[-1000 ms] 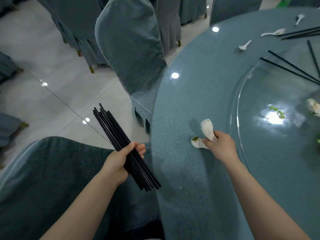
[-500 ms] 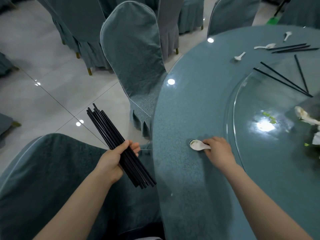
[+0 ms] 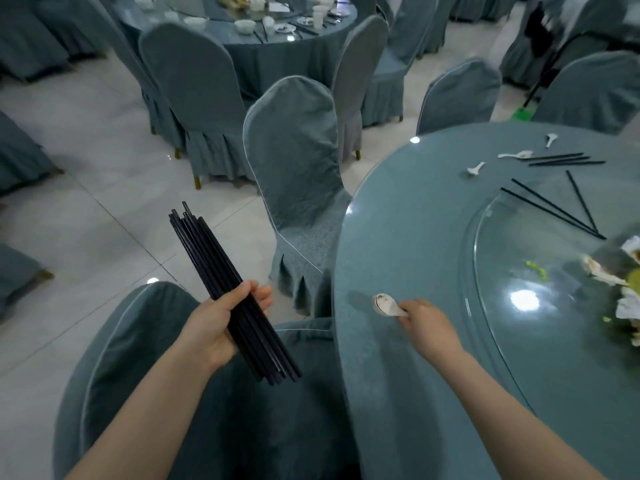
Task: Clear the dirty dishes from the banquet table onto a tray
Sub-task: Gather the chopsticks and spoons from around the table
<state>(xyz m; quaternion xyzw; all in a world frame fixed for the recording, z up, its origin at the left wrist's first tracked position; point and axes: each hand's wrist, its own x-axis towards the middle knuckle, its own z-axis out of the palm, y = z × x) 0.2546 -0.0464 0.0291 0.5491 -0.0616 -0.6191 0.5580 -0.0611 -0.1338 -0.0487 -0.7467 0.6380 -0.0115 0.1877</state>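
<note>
Two hands are busy: left hand [image 3: 221,318] grips a chopstick bundle [image 3: 228,289] over a chair [image 3: 145,358]; right hand [image 3: 427,323] pinches stacked spoons [image 3: 384,304] just above the surface [image 3: 415,237] near its edge.

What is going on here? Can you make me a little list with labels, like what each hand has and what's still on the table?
Left hand: grips a bundle of black chopsticks, held off the table over a covered chair
Right hand: holds stacked white spoons by the handles, just above the table
Table: round, blue-green, with a glass turntable
Still to collect: three white spoons, loose black chopsticks
On the turntable: food scraps
Tray: not in view
</note>
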